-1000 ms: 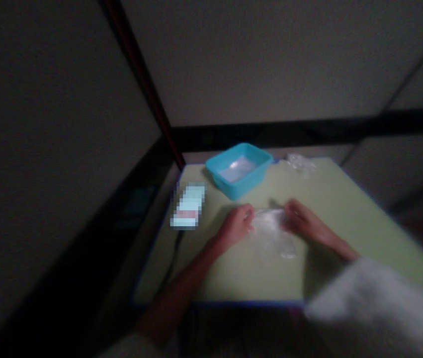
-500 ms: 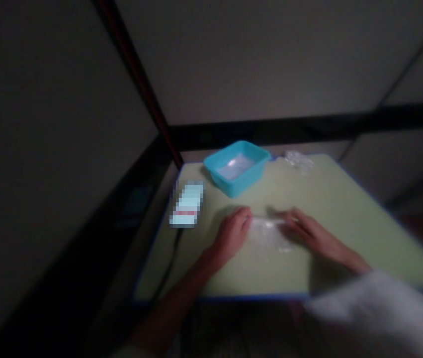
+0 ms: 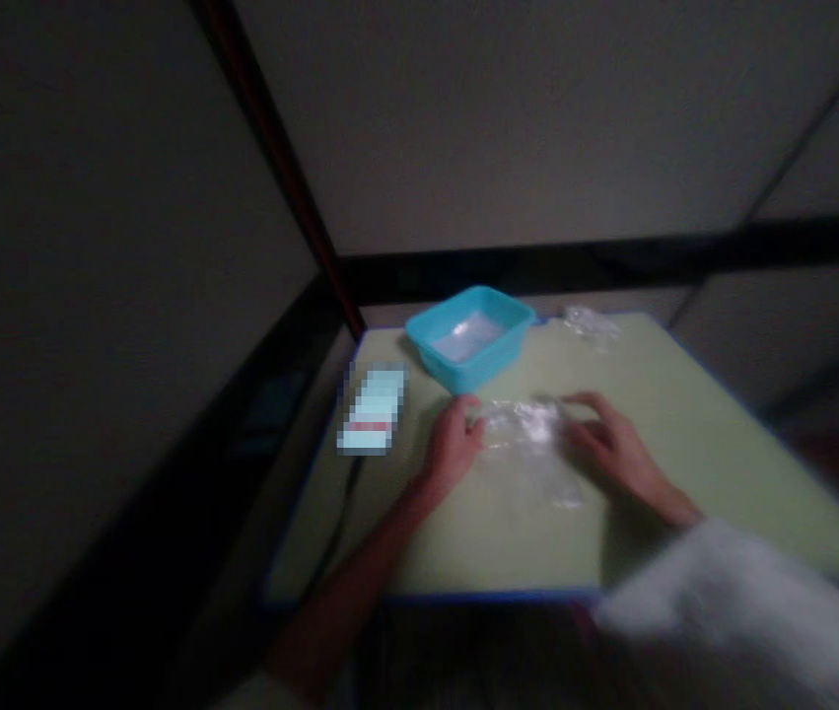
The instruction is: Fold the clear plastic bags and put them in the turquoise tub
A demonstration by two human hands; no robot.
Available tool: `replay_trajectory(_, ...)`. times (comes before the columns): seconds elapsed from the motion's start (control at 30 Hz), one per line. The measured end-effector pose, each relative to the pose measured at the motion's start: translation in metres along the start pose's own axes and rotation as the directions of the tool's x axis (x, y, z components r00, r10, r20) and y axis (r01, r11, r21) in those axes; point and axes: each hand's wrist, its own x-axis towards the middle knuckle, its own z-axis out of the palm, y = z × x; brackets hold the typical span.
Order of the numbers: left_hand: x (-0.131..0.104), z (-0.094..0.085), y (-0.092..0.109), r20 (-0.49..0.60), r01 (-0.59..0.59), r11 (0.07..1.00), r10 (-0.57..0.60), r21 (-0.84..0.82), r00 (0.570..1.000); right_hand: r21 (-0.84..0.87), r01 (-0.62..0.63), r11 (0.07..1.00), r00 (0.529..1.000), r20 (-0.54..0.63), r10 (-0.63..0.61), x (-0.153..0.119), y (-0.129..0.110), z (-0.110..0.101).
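A clear, crinkled plastic bag [image 3: 529, 459] lies on the table between my two hands, its shiny upper part catching the light. At its left edge, my left hand [image 3: 455, 441] grips the plastic between thumb and fingers, though blur softens the contact. My right hand [image 3: 617, 449] is at the bag's right side, thumb and forefinger spread apart around the upper corner. Beyond the hands stands a turquoise plastic basin [image 3: 489, 365], with flat, glossy, whitish clear plastic [image 3: 469, 335] inside it.
A pale yellow-green table [image 3: 692, 444] with blue edging stands against the wall. At its back edge sits a crumpled heap of clear plastic [image 3: 591, 323]. A pixelated phone-like screen [image 3: 375, 409] lies on the left, with a dark cable [image 3: 341, 513] trailing toward the front edge.
The bag's upper part has spread out and shows more crinkled shine. My right thumb and forefinger have moved apart, and my left fingers have shifted slightly away from me.
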Motion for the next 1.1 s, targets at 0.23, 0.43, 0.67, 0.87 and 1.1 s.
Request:
replay_trajectory(0.23,-0.047,-0.009,0.014,0.378,-0.576,0.781,0.47,0.243,0.798,-0.547,0.469,0.693,0.878,0.376,-0.296,-0.025,0.018,0.003)
replay_trajectory(0.43,-0.058,-0.004,-0.006,0.57,-0.664,0.682,0.427,0.306,0.702,-0.663,0.601,0.446,0.799,0.488,-0.35,-0.04,0.041,0.014)
replay_trajectory(0.67,-0.054,-0.018,-0.014,0.606,-0.656,0.685,0.386,0.317,0.696,-0.668,0.601,0.44,0.799,0.491,-0.346,-0.042,0.041,0.013)
replay_trajectory(0.87,-0.054,-0.036,-0.024,0.603,-0.645,0.682,0.365,0.345,0.709,-0.574,0.596,0.562,0.798,0.506,-0.328,-0.04,0.028,0.001)
replay_trajectory(1.1,-0.051,-0.039,-0.023,0.581,-0.654,0.691,0.408,0.308,0.705,-0.504,0.615,0.607,0.773,0.537,-0.337,-0.051,0.015,-0.038)
